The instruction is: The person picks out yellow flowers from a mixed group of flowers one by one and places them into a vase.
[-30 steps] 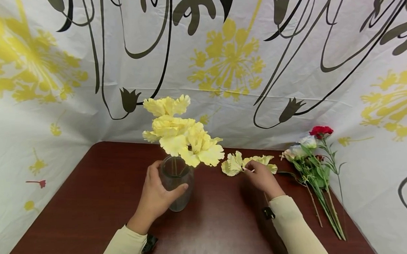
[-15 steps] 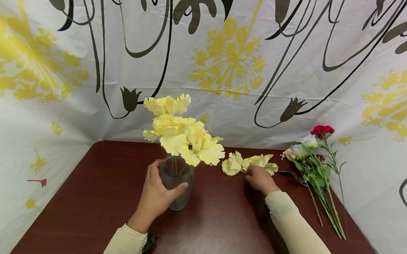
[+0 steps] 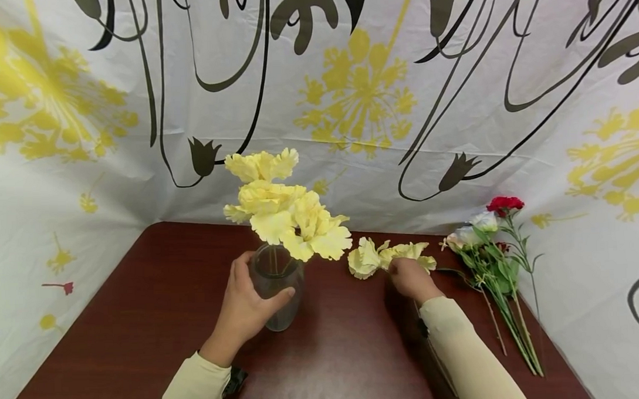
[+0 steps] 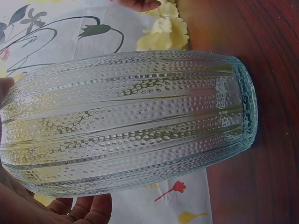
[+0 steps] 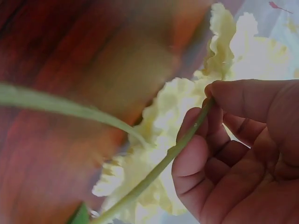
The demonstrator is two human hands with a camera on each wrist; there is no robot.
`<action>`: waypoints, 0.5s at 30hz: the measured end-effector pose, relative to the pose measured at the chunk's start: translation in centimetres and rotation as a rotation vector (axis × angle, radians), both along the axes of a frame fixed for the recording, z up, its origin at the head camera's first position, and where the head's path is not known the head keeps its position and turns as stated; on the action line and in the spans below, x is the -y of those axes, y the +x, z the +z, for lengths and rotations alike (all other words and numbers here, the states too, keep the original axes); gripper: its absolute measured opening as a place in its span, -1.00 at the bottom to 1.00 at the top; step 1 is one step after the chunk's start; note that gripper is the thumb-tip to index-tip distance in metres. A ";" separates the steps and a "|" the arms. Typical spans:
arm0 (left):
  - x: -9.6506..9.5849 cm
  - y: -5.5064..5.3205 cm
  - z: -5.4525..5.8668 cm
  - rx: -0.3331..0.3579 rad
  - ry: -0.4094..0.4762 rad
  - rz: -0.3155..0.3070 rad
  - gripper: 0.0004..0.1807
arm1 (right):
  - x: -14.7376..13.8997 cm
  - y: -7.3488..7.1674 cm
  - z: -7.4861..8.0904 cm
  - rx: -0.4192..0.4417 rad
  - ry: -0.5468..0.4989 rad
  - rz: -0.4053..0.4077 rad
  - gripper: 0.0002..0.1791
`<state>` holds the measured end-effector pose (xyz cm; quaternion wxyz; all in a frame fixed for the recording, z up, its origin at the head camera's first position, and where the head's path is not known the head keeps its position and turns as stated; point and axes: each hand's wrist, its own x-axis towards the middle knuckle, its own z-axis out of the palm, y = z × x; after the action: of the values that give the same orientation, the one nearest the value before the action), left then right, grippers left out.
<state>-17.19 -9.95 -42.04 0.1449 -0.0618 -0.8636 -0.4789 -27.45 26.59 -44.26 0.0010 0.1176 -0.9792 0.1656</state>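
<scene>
In the head view my left hand (image 3: 244,316) grips the clear glass vase (image 3: 282,318) around its upper side. The vase stands upright on the table; the left wrist view shows its ribbed, dimpled glass (image 4: 140,121). Several ruffled yellow flowers (image 3: 272,210) rise from its mouth, their stems inside. To the right, my right hand (image 3: 413,280) is at two yellow blooms lying on the table, the left bloom (image 3: 365,259) just beyond my fingers. Up close in the right wrist view, my thumb and fingers pinch a green flower stem (image 5: 180,145); a second stem (image 5: 70,109) runs alongside, apart from the hand.
At the table's right side lies a bunch of flowers with green stems (image 3: 505,310), a red bloom (image 3: 504,205) and white blooms (image 3: 483,222). A patterned fabric backdrop (image 3: 242,114) hangs around the back and sides of the brown table (image 3: 159,299).
My right hand has shifted slightly right and its fingers have curled closer around the stem. The left yellow bloom has moved a little, and a stem now shows beside my right sleeve. The left hand stays put.
</scene>
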 end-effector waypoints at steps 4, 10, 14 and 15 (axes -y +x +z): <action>0.1 0.0 -0.1 -0.002 0.003 -0.001 0.14 | 0.1 0.5 1.4 -0.019 -0.018 0.011 -0.80; 0.1 0.0 -0.2 -0.005 -0.003 0.001 0.14 | 0.5 1.5 4.4 -0.028 -0.083 -0.024 -0.77; 0.0 0.0 -0.1 -0.002 -0.003 0.000 0.14 | 0.7 2.3 6.0 -0.087 -0.095 -0.038 -0.79; 0.0 0.0 -0.1 -0.001 -0.002 0.000 0.14 | 0.7 2.5 6.3 -0.102 -0.101 -0.038 -0.79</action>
<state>-17.18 -9.99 -42.16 0.1451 -0.0621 -0.8642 -0.4778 -24.95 25.90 -37.94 0.0597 0.1071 -0.9703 0.2086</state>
